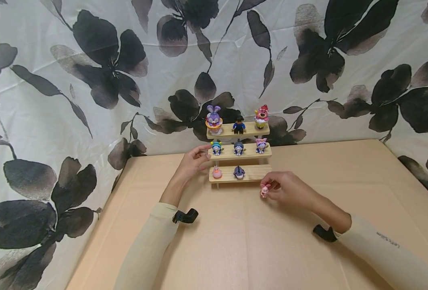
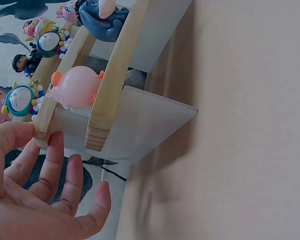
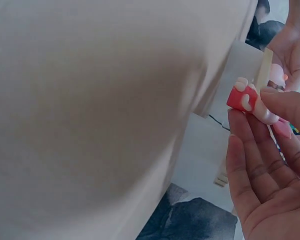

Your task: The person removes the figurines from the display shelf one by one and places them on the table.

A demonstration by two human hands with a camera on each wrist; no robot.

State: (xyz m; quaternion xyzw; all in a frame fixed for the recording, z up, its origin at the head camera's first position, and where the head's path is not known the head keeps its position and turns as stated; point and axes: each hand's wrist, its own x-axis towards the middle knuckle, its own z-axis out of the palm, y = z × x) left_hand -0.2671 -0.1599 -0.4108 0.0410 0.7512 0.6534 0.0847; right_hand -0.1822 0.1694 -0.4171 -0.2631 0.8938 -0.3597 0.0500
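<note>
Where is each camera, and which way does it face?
Head: worn on the head, looking forward and down at the shelf; left hand, right hand and both sleeves show.
Left wrist: worn there, looking at the shelf's end; the left hand shows.
Right wrist: worn there, looking at the small pink toy in the right hand; both hands show.
Head and left wrist share the round pink toy.

Indoor tabletop [image 1: 217, 241] against floral cloth [image 1: 235, 52]
</note>
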